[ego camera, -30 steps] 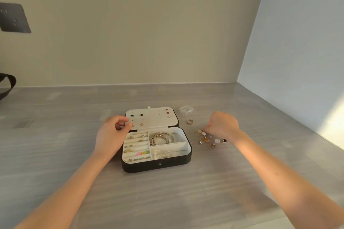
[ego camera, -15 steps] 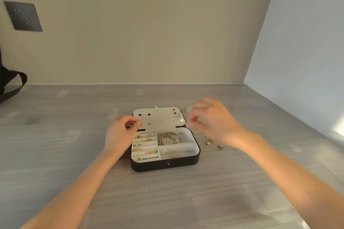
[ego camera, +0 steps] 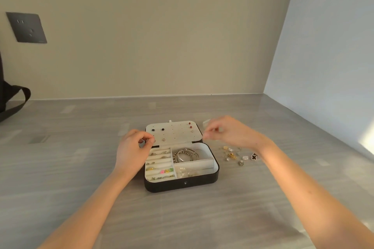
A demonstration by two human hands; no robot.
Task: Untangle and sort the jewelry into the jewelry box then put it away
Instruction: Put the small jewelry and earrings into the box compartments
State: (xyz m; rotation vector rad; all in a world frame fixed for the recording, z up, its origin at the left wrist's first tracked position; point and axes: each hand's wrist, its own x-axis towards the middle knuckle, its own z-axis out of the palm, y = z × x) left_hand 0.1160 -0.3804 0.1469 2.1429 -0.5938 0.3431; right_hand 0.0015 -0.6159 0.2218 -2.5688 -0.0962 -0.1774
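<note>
A black jewelry box [ego camera: 180, 185] with a white lining lies open on the grey counter. Its lid panel [ego camera: 176, 134] holds several stud earrings. Rings fill the left slots, and bracelets [ego camera: 185, 154] lie in the upper right compartment. My left hand [ego camera: 132, 151] rests at the box's left edge with thumb and forefinger pinched by the lid's lower left corner; what they pinch is too small to tell. My right hand [ego camera: 228, 132] hovers at the lid's right edge, fingers pinched, and it is blurred. Loose earrings [ego camera: 237, 154] lie scattered to the right of the box.
A small clear plastic case [ego camera: 206, 123] sits behind my right hand. A black bag with a strap [ego camera: 12, 103] stands at the far left. A dark wall socket [ego camera: 26, 27] is on the back wall. A side wall closes the counter on the right.
My right hand left the loose earrings and moved up and left to the lid's right edge. My left hand stayed at the lid's left corner. The camera shifted a little.
</note>
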